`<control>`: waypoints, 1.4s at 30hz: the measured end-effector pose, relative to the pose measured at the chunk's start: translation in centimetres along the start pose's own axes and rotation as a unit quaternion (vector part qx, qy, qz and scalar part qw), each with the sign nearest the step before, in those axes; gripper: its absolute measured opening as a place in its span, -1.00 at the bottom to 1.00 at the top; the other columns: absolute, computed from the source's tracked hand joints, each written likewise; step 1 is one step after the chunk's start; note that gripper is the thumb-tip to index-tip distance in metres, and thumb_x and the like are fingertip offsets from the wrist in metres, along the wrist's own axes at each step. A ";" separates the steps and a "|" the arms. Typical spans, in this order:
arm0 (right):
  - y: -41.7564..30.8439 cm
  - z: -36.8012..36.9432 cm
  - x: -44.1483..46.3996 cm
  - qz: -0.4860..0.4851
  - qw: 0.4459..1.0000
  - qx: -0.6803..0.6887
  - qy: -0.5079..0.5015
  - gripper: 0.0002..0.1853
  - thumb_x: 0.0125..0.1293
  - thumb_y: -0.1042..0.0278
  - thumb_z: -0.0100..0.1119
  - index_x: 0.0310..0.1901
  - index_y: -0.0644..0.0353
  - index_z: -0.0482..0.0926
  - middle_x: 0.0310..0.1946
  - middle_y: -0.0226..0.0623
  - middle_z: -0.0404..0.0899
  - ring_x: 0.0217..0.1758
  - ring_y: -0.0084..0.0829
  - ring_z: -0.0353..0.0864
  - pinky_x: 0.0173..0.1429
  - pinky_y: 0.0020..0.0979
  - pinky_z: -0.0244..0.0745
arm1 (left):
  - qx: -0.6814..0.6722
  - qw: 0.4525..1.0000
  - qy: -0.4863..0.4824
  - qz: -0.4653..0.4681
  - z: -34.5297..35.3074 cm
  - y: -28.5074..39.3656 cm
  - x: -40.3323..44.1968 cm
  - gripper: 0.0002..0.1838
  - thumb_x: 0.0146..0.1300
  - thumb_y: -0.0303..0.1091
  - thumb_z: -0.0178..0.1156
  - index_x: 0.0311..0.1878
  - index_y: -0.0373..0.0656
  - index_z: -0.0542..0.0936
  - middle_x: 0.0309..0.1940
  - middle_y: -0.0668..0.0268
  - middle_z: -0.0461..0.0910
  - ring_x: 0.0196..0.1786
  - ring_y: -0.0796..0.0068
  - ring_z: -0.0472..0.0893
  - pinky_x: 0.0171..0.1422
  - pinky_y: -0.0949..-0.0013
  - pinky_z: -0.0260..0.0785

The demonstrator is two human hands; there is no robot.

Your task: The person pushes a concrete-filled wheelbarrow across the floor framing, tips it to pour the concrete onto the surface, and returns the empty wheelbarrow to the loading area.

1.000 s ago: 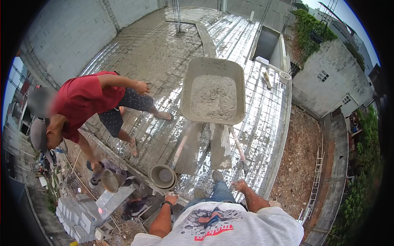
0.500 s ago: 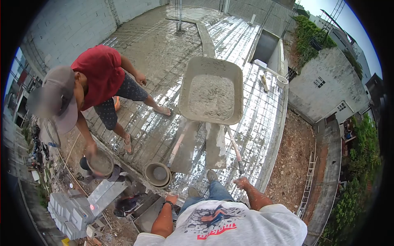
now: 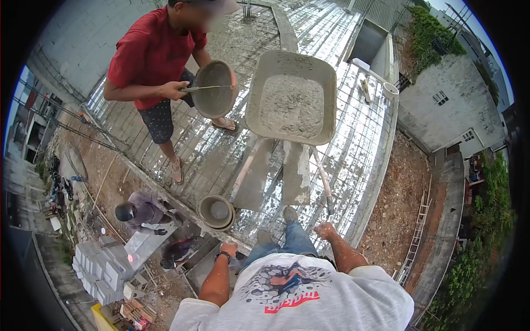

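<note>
Wheelbarrow (image 3: 254, 105) stands in the upper middle of the frame, its tray bearing a broad bed of wet concrete (image 3: 292, 105), its left handle (image 3: 241, 181) and right handle (image 3: 322, 179) slanting down toward the person. The left hand (image 3: 228, 247), at lower middle, is just below some nested buckets (image 3: 206, 208); the right hand (image 3: 325, 230) is just beside the end of the right handle. Neither hand shows anything in its grasp; the fingers look bent, but I cannot tell how far they are closed. At upper left, a co-worker in a red shirt (image 3: 141, 60) holds another bucket (image 3: 212, 98) tilted, mouth toward the camera, near the tray's left side.

Good practice here, I judge, is keeping both hands low and clear of that bucket, yet near enough to steady the handles together, since an uneven pull could tip so heavy a load. Weight is best kept on the flat boards (image 3: 296, 176), as the wet steel bars (image 3: 356, 160) look slippery and easy to trip on. Care is due around the nested buckets too: they sit by the slab's edge, and people (image 3: 144, 212) are below at lower left.
</note>
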State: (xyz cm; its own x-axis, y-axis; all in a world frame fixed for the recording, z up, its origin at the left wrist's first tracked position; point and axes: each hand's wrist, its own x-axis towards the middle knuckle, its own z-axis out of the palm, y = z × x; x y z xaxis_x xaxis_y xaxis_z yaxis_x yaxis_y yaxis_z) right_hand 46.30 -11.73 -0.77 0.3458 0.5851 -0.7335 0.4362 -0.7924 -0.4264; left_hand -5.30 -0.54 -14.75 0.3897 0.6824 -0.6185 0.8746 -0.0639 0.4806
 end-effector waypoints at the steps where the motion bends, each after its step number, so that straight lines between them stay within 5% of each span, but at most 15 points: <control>1: 0.4 0.5 0.3 0.007 0.999 0.042 0.009 -0.49 0.08 -0.16 0.28 -0.47 0.26 0.64 -0.53 -0.21 0.63 -0.48 -0.33 0.56 -0.25 -0.26 0.47 | -0.017 1.000 -0.001 -0.015 -0.2 -0.3 -0.1 -0.41 0.16 -0.34 0.28 0.27 -0.07 0.33 -0.29 0.25 0.65 -0.35 0.43 0.62 -0.35 0.26 0.50; 5: -1.9 -1.2 -1.9 0.034 0.998 0.048 -0.026 -0.48 0.12 -0.06 0.30 -0.25 0.38 0.59 -0.42 -0.03 0.61 -0.29 -0.14 0.61 -0.08 -0.17 0.48 | -0.277 0.938 -0.023 -0.206 -5.5 3.9 -1.7 -0.40 0.17 -0.13 0.21 0.26 -0.11 0.35 -0.08 0.06 0.56 -0.07 0.25 0.56 -0.03 0.19 0.40; 7: -1.0 -0.4 -1.4 0.037 0.997 0.033 0.064 -0.48 0.09 0.00 0.35 -0.18 0.38 0.57 -0.28 0.04 0.62 -0.16 -0.11 0.61 -0.03 -0.19 0.48 | -0.340 0.904 -0.035 -0.257 -9.6 8.1 -3.0 -0.36 0.18 0.01 0.16 0.26 -0.13 0.37 0.06 -0.08 0.50 0.12 0.12 0.52 0.19 0.15 0.34; 10: 2.5 0.7 2.8 0.066 0.981 0.045 0.174 -0.33 0.10 -0.02 0.33 0.07 0.39 0.43 -0.13 0.12 0.58 -0.03 -0.08 0.59 0.05 -0.18 0.47 | -0.275 0.933 0.030 -0.229 -10.4 7.0 0.7 -0.21 0.09 0.00 0.27 0.33 -0.18 0.27 0.09 -0.04 0.49 0.14 0.10 0.51 0.24 0.20 0.31; 11: 2.3 0.6 3.3 0.068 0.967 0.062 0.236 -0.38 0.10 0.03 0.32 0.02 0.39 0.39 -0.09 0.17 0.53 -0.01 0.02 0.56 0.05 -0.13 0.44 | -0.244 0.943 0.050 -0.221 -11.8 8.3 1.4 -0.19 0.08 0.00 0.28 0.33 -0.19 0.26 0.11 -0.05 0.47 0.15 0.09 0.50 0.24 0.19 0.31; 17: 0.1 -2.6 7.8 0.156 0.954 0.068 0.246 -0.28 0.08 -0.01 0.32 0.09 0.39 0.30 -0.10 0.19 0.51 0.02 0.11 0.54 0.08 -0.05 0.43 | -0.106 0.973 0.164 -0.126 -16.5 14.5 8.7 -0.08 0.02 0.08 0.29 0.35 -0.28 0.20 0.27 -0.13 0.28 0.24 -0.03 0.39 0.34 0.18 0.22; 23: 2.8 -2.0 14.5 0.202 0.945 0.027 0.255 -0.32 0.09 -0.12 0.28 -0.03 0.39 0.41 -0.18 0.11 0.58 -0.07 0.07 0.59 0.01 -0.09 0.46 | 0.026 0.982 0.106 -0.154 -13.5 12.9 18.3 -0.04 0.07 0.09 0.25 0.39 -0.29 0.09 0.30 -0.19 0.21 0.29 -0.13 0.32 0.33 0.11 0.23; 27: 3.8 -3.3 16.0 0.156 0.963 0.015 0.221 -0.38 0.12 -0.11 0.26 -0.01 0.31 0.44 -0.22 0.05 0.59 -0.12 0.02 0.61 -0.04 -0.12 0.46 | 0.017 0.970 0.062 -0.235 -15.4 15.4 19.7 -0.13 0.10 -0.01 0.25 0.36 -0.26 0.11 0.11 -0.18 0.44 0.17 -0.07 0.46 0.26 0.11 0.32; 35: 5.8 -3.3 17.3 0.060 0.972 0.134 0.184 -0.53 0.07 0.07 0.38 -0.14 0.30 0.55 -0.36 -0.14 0.62 -0.31 -0.26 0.58 -0.15 -0.28 0.45 | 0.106 0.972 0.091 -0.188 -13.6 11.9 22.9 -0.14 0.09 0.08 0.24 0.35 -0.20 0.18 0.07 -0.10 0.50 0.12 -0.04 0.51 0.22 0.12 0.35; 42: 5.3 -2.8 17.4 0.082 0.968 0.112 0.207 -0.61 0.04 0.20 0.41 -0.22 0.33 0.55 -0.41 -0.20 0.60 -0.36 -0.32 0.56 -0.18 -0.30 0.45 | 0.088 0.971 0.075 -0.208 -13.8 12.1 22.6 -0.17 0.11 0.11 0.22 0.34 -0.17 0.20 0.07 -0.07 0.51 0.12 -0.02 0.51 0.22 0.11 0.35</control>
State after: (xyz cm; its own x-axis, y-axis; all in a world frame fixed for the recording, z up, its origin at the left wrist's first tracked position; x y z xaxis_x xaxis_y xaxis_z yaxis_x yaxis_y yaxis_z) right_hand 56.95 -5.30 -14.34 0.7194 0.4299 -0.5456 0.1715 -0.8711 -0.4602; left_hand 10.10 24.20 -14.36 -0.0418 0.7733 -0.6327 0.9884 0.1243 0.0867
